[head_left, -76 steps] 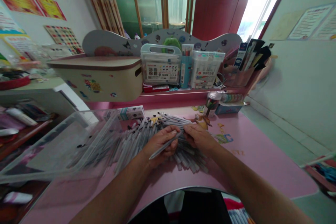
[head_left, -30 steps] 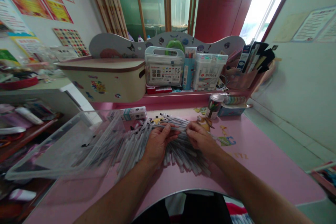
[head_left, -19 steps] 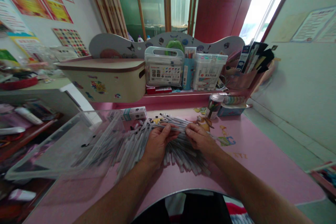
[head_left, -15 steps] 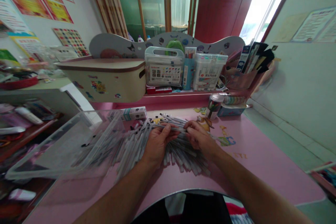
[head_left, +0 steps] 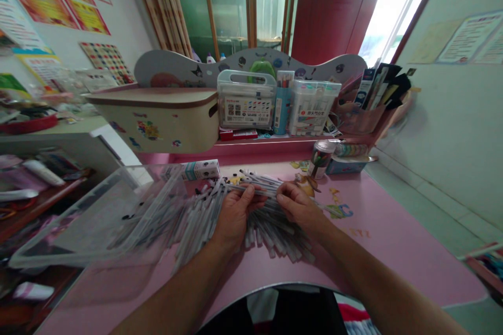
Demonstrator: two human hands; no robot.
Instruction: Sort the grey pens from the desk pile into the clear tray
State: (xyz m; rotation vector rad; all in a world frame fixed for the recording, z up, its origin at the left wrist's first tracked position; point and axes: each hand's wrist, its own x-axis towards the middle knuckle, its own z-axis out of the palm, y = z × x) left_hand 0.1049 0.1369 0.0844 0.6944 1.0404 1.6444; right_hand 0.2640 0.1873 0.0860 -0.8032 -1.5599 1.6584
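Note:
Both my hands meet over a heap of slim, translucent pens [head_left: 204,220] with some dark ends, spread on the pink table. My left hand [head_left: 238,212] is closed, thumb on top, around a thin pen [head_left: 237,187] that points left from its fingers. Just to the right, my right hand [head_left: 296,204] pinches with thumb and index finger near the same spot; its other fingers curl under, and whatever is between the fingertips is too small to make out. More pens [head_left: 281,241] fan out below the hands toward the front edge.
A clear plastic bin [head_left: 47,259] with pens inside stands at the left. Behind are a white-and-teal box [head_left: 201,169] and a can [head_left: 320,159]. The shelf carries a beige storage box [head_left: 157,123], marker cases [head_left: 246,102] and a pen holder [head_left: 359,115].
My right hand has turned slightly, and its fingertips have shifted a little at the pinch. My left hand and the pens around it stay nearly still.

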